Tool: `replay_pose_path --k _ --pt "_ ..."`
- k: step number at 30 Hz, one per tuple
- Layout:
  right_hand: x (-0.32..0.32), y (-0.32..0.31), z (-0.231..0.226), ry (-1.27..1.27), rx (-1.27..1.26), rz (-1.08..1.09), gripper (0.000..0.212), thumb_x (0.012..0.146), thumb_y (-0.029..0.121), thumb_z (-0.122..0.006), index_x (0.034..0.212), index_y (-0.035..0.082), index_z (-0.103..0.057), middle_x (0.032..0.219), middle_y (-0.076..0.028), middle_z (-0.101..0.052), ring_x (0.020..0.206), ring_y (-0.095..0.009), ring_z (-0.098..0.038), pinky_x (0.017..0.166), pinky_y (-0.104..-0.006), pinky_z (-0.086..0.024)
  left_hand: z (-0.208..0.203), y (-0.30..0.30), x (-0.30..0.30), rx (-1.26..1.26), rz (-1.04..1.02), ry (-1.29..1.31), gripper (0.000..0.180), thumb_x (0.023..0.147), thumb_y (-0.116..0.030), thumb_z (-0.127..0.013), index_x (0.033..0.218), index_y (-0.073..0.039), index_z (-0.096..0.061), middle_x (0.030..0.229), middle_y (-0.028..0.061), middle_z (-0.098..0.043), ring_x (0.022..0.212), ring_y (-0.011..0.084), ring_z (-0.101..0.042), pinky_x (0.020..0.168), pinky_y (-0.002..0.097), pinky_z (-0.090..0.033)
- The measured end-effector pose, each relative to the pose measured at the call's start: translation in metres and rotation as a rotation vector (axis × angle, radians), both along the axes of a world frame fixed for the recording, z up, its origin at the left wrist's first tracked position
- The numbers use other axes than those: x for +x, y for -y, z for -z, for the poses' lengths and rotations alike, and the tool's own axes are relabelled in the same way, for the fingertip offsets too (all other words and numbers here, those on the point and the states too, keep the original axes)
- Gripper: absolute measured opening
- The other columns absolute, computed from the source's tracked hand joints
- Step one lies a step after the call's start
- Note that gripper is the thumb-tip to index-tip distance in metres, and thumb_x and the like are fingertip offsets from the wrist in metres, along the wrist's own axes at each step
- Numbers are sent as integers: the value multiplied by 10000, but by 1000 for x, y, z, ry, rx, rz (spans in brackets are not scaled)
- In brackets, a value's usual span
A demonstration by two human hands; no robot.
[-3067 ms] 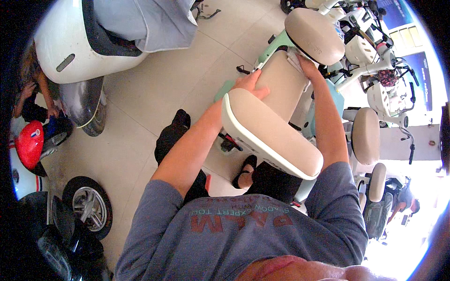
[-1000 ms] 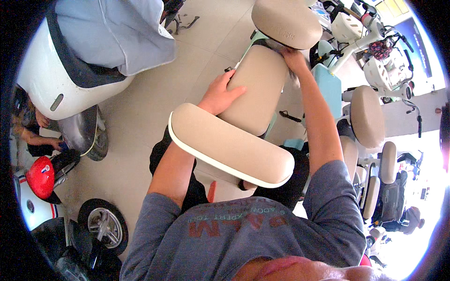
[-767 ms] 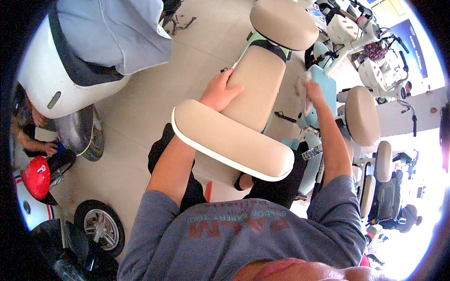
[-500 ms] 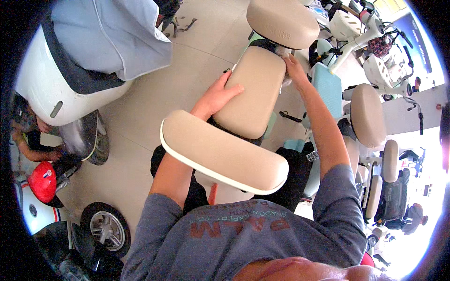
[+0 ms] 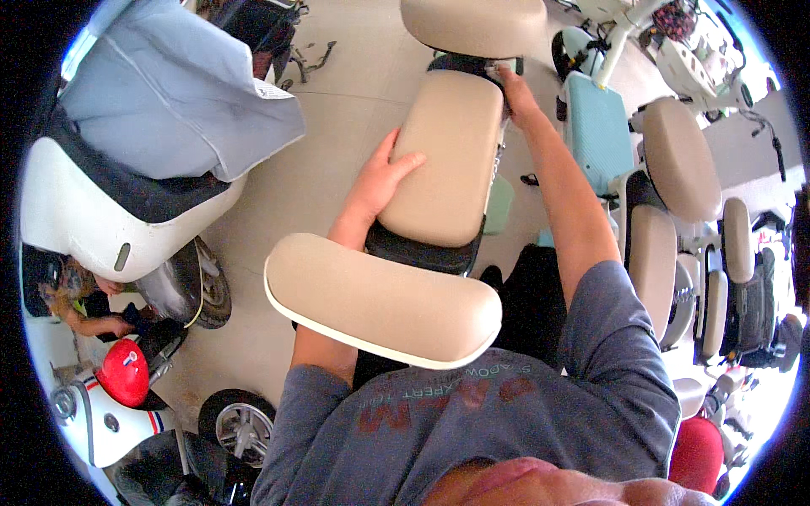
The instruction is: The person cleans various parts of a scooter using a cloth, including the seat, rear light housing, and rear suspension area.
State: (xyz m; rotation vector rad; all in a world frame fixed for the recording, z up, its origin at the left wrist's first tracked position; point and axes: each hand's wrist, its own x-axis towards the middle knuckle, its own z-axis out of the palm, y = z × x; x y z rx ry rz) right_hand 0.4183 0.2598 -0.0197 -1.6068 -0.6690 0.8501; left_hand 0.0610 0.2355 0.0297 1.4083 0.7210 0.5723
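A long beige padded scooter seat [image 5: 447,156] lies before me on its black base. My left hand [image 5: 380,181] grips the seat's left edge, thumb on the top and the other fingers down along the side, partly hidden. At the seat's far right corner is my right hand [image 5: 516,94], its fingers closed at the black part under the front seat pad; what they hold is hidden. Beyond the long seat stands a rounded beige front seat pad [image 5: 477,24]. Nearer to me, a curved beige backrest [image 5: 384,295] with a white rim crosses over my left forearm.
A white scooter [image 5: 76,211] under a grey-blue cover [image 5: 177,93] stands at left. Beside it another person's arm [image 5: 93,320] shows, close to a red round part [image 5: 125,371]. A wheel [image 5: 240,426] is lower left. Several scooters with beige seats [image 5: 679,156] line the right.
My view has shifted a little. My right hand stays near the front corner of the seat, and my left hand keeps its hold on the left edge.
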Motion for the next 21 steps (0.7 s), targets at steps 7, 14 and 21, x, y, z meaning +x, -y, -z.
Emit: replay_pose_path --k 7,14,21 --pt "-44 70 14 -35 125 27 529 963 408 -361 1187 -32 -552 1146 -173 -602 1050 -277 -540 945 -363 -390 -2 -6 6 -175 66 129 713 847 -249 -637 1429 14 -322 1301 174 -516 1129 231 -549 956 327 -435" --pt "-65 86 3 -180 191 57 510 968 376 -394 1214 -49 -532 1211 -155 -582 1097 -254 -530 986 -369 -376 -6 -3 4 -236 99 172 705 871 -300 -600 1445 -9 -312 1312 155 -510 1148 213 -524 961 317 -424" --pt "-54 53 7 -476 122 204 660 920 518 -416 1225 -57 -528 1154 -198 -600 950 -287 -606 839 -415 -484 -17 5 8 -326 22 122 667 888 -222 -576 1454 -11 -294 1329 157 -500 1169 219 -524 979 327 -421"
